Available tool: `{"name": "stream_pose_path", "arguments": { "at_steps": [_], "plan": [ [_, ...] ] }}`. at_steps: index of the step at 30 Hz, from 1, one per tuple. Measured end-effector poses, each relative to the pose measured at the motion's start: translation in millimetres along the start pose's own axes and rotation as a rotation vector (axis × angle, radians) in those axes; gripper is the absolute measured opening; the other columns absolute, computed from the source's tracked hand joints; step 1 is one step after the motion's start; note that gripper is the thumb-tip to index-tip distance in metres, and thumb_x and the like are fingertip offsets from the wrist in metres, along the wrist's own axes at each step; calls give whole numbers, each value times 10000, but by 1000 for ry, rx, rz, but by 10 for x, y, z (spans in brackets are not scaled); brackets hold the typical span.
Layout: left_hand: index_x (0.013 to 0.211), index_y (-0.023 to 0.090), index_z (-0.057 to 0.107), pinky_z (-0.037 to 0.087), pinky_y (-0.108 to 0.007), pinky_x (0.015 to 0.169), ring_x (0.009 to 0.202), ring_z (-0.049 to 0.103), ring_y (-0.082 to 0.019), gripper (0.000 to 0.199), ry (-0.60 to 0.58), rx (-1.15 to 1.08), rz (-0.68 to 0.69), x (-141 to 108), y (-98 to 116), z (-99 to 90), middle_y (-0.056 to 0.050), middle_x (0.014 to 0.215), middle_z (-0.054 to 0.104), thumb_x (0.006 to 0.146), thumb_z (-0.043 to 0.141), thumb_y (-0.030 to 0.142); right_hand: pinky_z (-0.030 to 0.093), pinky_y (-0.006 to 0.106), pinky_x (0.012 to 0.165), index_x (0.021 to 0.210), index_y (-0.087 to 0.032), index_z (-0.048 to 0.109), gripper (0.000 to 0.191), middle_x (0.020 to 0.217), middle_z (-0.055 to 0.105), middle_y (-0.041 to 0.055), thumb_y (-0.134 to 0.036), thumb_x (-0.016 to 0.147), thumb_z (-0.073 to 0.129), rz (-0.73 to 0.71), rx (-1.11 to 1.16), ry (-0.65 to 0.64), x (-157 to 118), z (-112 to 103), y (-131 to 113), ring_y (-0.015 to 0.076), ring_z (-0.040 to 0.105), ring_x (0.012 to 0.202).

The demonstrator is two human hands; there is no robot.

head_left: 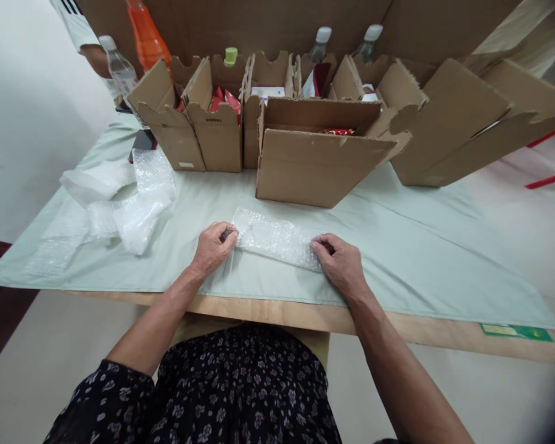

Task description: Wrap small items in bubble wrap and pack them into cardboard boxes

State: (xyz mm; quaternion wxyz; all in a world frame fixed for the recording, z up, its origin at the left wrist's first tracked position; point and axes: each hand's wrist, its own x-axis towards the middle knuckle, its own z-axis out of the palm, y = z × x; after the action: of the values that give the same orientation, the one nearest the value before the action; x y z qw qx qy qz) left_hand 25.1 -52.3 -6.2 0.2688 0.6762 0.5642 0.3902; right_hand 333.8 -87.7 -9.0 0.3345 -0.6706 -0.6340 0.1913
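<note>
A flat strip of clear bubble wrap (277, 239) lies on the pale green cloth near the table's front edge. My left hand (213, 246) pinches its left end between thumb and fingers. At the other end, my right hand (340, 259) is closed on the strip in the same way. The strip is stretched out between both hands, slanting slightly down to the right. Further left, a loose heap of bubble wrap pieces (139, 216) rests on the cloth.
Behind the strip stands a cardboard box (314, 166) with its top open. A row of cardboard bins (217, 142) holds red packets and other goods. An orange bottle (148, 37) and clear bottles (321, 46) rise at the back. A person's arm (95, 58) shows at far left.
</note>
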Motion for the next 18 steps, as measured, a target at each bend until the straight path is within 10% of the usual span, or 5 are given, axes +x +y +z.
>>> {"name": "stream_pose_path", "arguments": {
  "at_steps": [9, 18],
  "plan": [
    [815, 210, 721, 530, -313, 764, 750, 657, -176, 124, 39, 6, 22, -26, -15, 26, -34, 817, 738, 853, 619, 271, 480, 364, 735, 938, -207, 733, 221, 909, 755, 77, -357, 863, 589, -4, -143, -16, 120, -137, 26, 212, 642, 733],
    [934, 198, 741, 556, -330, 801, 803, 689, -190, 149, 46, 77, 36, -30, -35, 41, -63, 914, 770, 879, 625, 273, 436, 421, 925, 1227, -194, 692, 287, 1357, 688, 145, -237, 980, 553, -587, -430, -2, -141, 182, -416, 301, 616, 1155]
  ]
}}
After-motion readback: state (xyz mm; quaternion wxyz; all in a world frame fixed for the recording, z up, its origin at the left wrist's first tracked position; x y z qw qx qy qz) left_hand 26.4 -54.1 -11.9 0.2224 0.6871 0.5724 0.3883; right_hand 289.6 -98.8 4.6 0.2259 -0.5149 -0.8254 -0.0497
